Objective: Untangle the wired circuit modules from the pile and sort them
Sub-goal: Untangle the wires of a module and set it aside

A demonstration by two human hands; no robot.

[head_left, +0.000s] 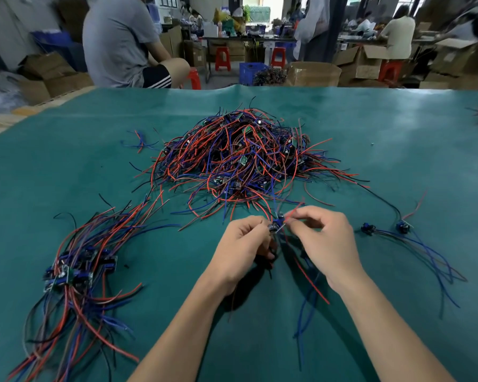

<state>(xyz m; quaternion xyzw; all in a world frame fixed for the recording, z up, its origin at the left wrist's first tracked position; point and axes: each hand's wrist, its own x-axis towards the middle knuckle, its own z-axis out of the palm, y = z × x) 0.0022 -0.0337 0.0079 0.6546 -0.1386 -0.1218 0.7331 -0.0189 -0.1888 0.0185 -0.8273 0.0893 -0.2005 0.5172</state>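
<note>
Holding one small blue circuit module (277, 224) between them just above the green mat (398, 150), both hands work at the pile's near edge. In the head view, the left hand (244, 245) pinches the module's lower end with curled fingers, while the right hand (324, 238) pinches a red lead at its upper end, probably to draw it free of wires that run toward the pile. The tangled pile (240, 158) of red, blue and black wires lies at twelve o'clock from the hands, with green and blue boards poking out of it. At eight o'clock sits the sorted bundle (78, 268), its modules bunched together and leads combed out both ways, which looks deliberate for keeping them untangled. At three o'clock two loose modules (385, 227) lie apart, their leads trailing toward the near edge.

Whether the held module's leads are fully clear of the pile I cannot tell; motion blur smears them. Another wire heap at the far right edge is cut off. Beyond the table, a seated person, cardboard boxes and red stools are blurred.
</note>
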